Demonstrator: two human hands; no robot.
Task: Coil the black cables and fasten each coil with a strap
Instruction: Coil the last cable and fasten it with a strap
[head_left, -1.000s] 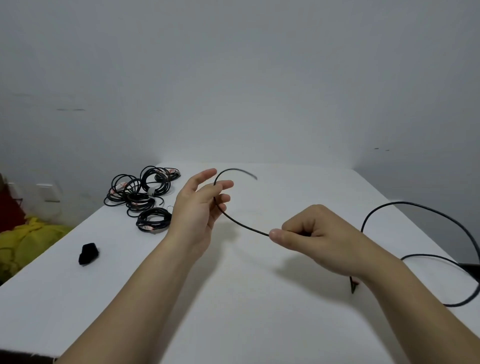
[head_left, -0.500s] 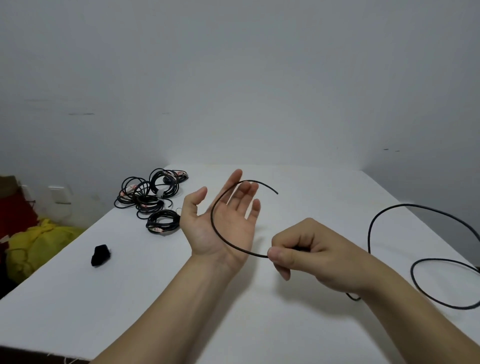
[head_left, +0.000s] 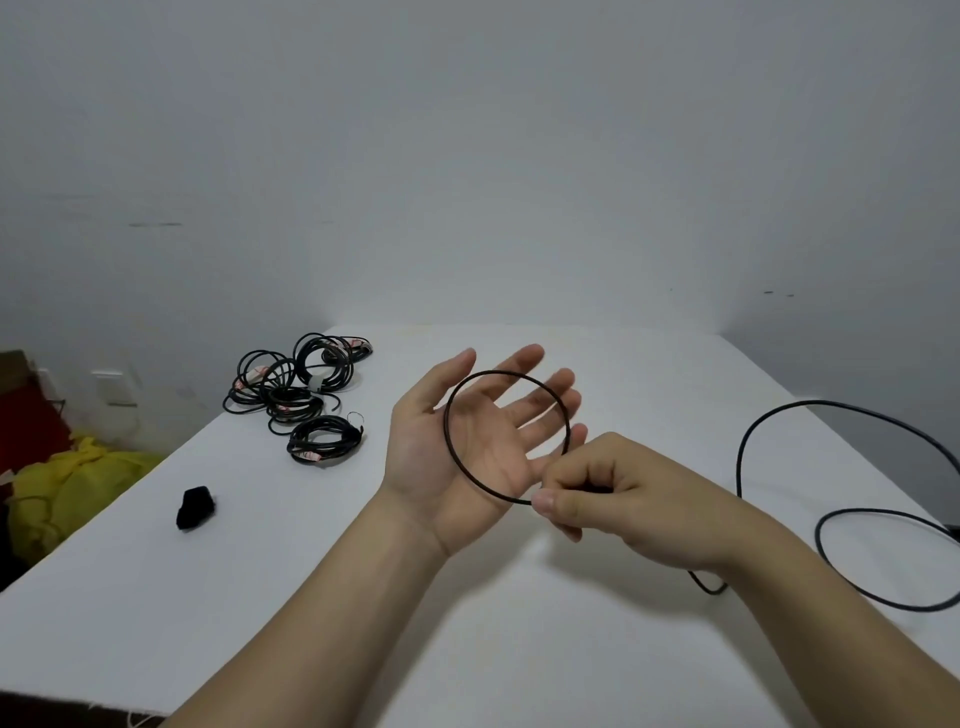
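White tabletop (head_left: 156, 597) filled the lower frame beneath a bare grey wall. At the far left edge, a red object and a yellow bundle (head_left: 67, 483) were cut off by the frame, with a white wall socket (head_left: 111, 387) above them. A small black lump (head_left: 195, 508) lay alone on the table; what it was could not be made out. Further back sat a pile of coiled cables (head_left: 296, 382), with a single coil (head_left: 324, 441) just in front of it. The coils carried pale and reddish tags, but any writing on them was too small to read.

At centre, the left hand (head_left: 467, 452) was held palm up above the table, its fingers straight and spread, gripping nothing. Half a second earlier the black cable (head_left: 447, 431) had arched over that palm as an open curve with its free end sticking out past the fingertips. It had since been bent round into an almost closed ring in front of the palm. The right hand (head_left: 623, 499), just right of the left palm, had its fingers curled and pinched the cable between thumb and forefinger at the ring's lower edge. The ring's free end vanished behind those fingers.

Under the right wrist the cable was hidden. It reappeared below the forearm and swept in wide loose loops over the right side of the table, where the frame edge cut it off.
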